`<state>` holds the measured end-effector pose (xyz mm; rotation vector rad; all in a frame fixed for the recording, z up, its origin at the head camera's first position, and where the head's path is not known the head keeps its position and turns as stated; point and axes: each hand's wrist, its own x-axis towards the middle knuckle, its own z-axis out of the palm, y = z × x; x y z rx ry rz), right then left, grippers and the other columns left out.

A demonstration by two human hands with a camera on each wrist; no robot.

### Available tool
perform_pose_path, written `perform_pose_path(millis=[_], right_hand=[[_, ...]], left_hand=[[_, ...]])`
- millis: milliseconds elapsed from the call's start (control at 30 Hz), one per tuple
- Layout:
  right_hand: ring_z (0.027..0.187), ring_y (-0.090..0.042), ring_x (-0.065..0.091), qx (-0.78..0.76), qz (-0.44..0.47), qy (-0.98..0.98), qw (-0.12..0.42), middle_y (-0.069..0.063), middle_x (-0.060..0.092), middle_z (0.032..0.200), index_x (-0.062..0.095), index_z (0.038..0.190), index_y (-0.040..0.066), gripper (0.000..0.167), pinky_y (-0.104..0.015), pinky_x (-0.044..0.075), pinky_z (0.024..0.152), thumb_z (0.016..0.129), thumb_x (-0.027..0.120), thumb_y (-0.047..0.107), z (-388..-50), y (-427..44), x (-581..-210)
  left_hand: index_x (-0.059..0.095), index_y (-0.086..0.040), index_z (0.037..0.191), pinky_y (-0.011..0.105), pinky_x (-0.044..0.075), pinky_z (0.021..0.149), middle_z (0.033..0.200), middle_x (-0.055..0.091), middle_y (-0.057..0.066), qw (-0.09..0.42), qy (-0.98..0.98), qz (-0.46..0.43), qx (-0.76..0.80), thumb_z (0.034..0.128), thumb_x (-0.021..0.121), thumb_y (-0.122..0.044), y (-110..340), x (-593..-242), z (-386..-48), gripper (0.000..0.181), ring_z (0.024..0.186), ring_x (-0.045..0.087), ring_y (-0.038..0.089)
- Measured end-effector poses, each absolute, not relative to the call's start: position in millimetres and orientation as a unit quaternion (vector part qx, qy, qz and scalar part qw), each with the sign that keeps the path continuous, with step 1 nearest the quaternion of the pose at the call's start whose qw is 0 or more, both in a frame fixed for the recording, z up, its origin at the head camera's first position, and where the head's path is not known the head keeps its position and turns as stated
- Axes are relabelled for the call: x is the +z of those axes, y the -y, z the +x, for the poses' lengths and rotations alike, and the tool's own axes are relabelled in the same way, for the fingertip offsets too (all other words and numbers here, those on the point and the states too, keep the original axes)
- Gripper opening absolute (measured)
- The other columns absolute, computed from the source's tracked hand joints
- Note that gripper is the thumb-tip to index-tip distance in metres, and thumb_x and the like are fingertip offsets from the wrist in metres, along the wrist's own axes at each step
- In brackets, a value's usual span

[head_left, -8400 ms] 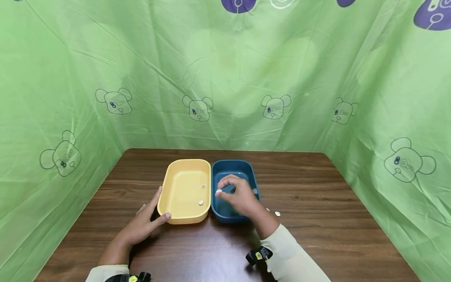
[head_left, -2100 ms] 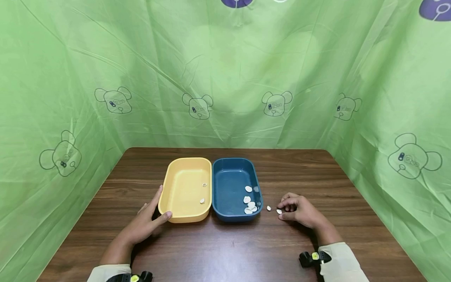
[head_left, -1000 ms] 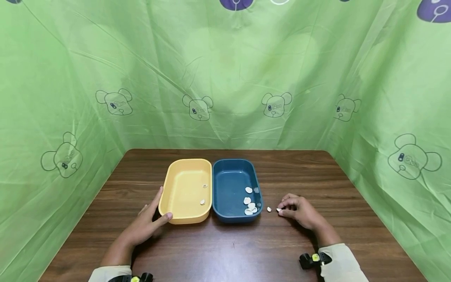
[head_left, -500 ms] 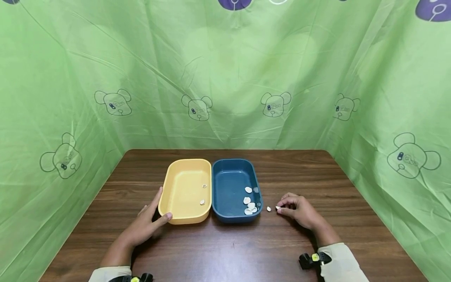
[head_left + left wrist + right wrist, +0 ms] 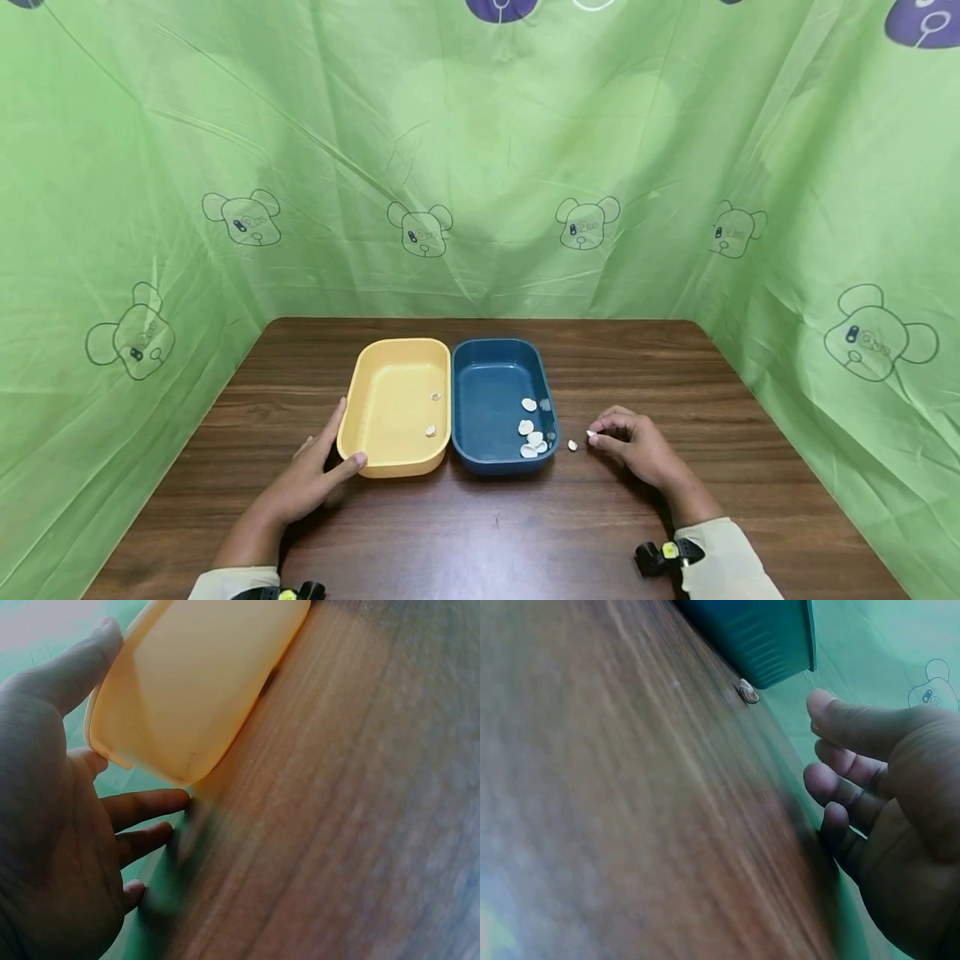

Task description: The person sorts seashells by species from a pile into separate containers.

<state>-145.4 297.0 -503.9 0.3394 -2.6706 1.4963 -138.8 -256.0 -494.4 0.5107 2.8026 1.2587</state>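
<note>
My right hand (image 5: pixel 641 446) pinches a small white shell (image 5: pixel 591 433) between thumb and index fingertips, just above the table; in the right wrist view, the thumb hides it. A second shell (image 5: pixel 572 446) lies on the table between that hand and the blue tray (image 5: pixel 491 340), and shows ribbed stripes in the right wrist view. Several white shells (image 5: pixel 527 427) sit in the blue tray's right part. My left hand (image 5: pixel 303 479) rests against the near left corner of the yellow tray (image 5: pixel 393 471), its thumb at the rim and fingers extended. Two small shells (image 5: pixel 431 431) lie inside the yellow tray.
The trays stand side by side on a dark wood-grain table (image 5: pixel 480 533). Green sheeting (image 5: pixel 495 275) printed with bear faces surrounds its back and sides. A camera is strapped to each wrist, the right camera (image 5: pixel 660 557) close to the tabletop.
Earlier my right hand held a shell over the blue tray, then moved right to the table. Since then it has taken hold of one shell and raised it slightly. The left hand stays put.
</note>
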Motion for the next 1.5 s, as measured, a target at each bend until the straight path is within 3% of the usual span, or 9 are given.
perform_pose_path(millis=[200,367,533,900,1500], right_hand=[[0.09,-0.006,0.063,0.479,0.111,0.869,0.044,-0.012,0.071,0.113,0.083,0.102,0.007,0.005,-0.023,0.054,0.065,0.098,0.081,0.01,-145,-296,-500],[0.095,-0.002,0.064,0.465,0.124,0.872,0.088,-0.014,0.073,0.11,0.082,0.102,0.002,0.007,-0.019,0.054,0.077,0.097,0.082,0.006,-147,-294,-493],[0.088,-0.001,0.062,0.447,0.125,0.878,0.114,-0.012,0.074,0.108,0.082,0.103,0.0,0.009,-0.021,0.054,0.073,0.096,0.082,0.005,-151,-289,-484],[0.082,-0.003,0.06,0.451,0.114,0.873,0.145,-0.015,0.073,0.11,0.082,0.101,0.004,0.006,-0.02,0.053,0.069,0.095,0.084,0.005,-153,-274,-461],[0.081,-0.008,0.061,0.472,0.134,0.859,0.147,-0.013,0.072,0.109,0.082,0.1,0.005,0.006,-0.022,0.053,0.069,0.095,0.084,0.006,-159,-236,-430]], left_hand=[[0.005,-0.019,0.178,0.089,0.008,0.122,0.179,0.02,0.028,0.018,-0.9,0.159,0.406,0.1069,0.068,-0.039,255,-497,-140,0.097,0.159,0.02,0.068],[0.004,-0.023,0.178,0.088,0.009,0.122,0.179,0.022,0.028,0.018,-0.9,0.159,0.406,0.1069,0.068,-0.039,253,-497,-139,0.097,0.159,0.02,0.067],[0.006,-0.019,0.178,0.089,0.009,0.122,0.178,0.023,0.028,0.015,-0.898,0.162,0.409,0.1056,0.069,-0.038,253,-494,-138,0.098,0.159,0.021,0.067],[0.003,-0.024,0.178,0.089,0.009,0.122,0.178,0.023,0.029,0.012,-0.898,0.165,0.407,0.1067,0.068,-0.038,256,-496,-140,0.098,0.159,0.022,0.067],[0.004,-0.024,0.178,0.089,0.008,0.122,0.178,0.024,0.028,0.01,-0.9,0.163,0.403,0.1061,0.068,-0.039,256,-496,-140,0.098,0.159,0.023,0.066]])
